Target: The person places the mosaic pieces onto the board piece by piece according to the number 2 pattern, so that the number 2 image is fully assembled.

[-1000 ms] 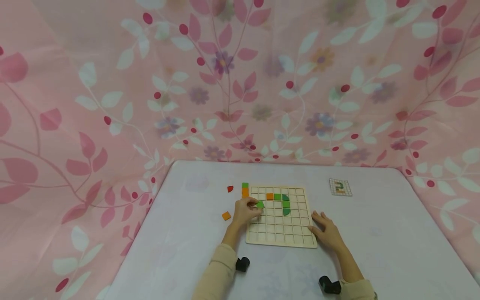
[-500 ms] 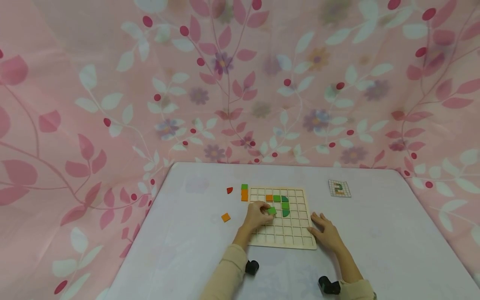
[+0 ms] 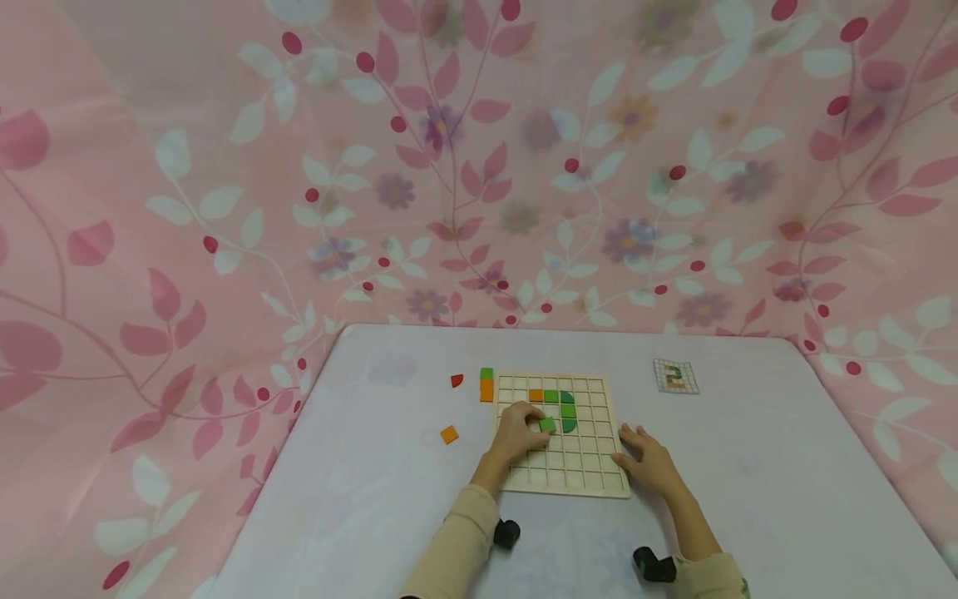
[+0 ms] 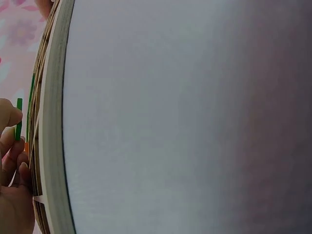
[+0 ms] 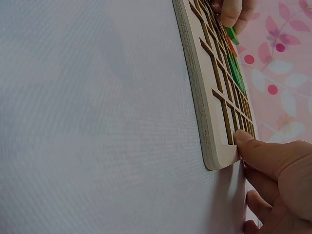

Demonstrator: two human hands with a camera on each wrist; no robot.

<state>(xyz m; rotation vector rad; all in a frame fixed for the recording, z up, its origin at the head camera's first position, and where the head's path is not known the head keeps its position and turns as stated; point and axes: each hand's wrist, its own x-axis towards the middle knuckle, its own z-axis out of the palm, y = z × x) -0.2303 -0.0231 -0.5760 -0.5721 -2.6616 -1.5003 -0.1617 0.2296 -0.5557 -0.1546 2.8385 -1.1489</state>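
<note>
Over the grid board (image 3: 567,481), my left hand (image 3: 515,433) pinches a green square tile (image 3: 548,425) between thumb and fingertips. The left wrist view shows this tile (image 4: 19,119) edge-on, raised above the board's surface. Just right of it, a curved column has a green square (image 3: 568,411) between two dark green rounded pieces (image 3: 570,426). An orange tile (image 3: 535,395) and another green square (image 3: 551,396) continue the row leftward at the top. My right hand (image 3: 649,462) rests at the board's right edge, its thumb (image 5: 253,148) on the rim and its fingers loosely extended.
Left of the board lie a red quarter-round piece (image 3: 456,380), a loose orange tile (image 3: 449,434), and orange tiles (image 3: 486,390) with a green one (image 3: 486,373) in a column. A small pattern card (image 3: 676,377) lies at the back right of the white table (image 3: 359,466).
My left hand has carried the green square tile rightward and slightly nearer, from the board's left side to beside the curved column. The right hand has stayed at the board's edge.
</note>
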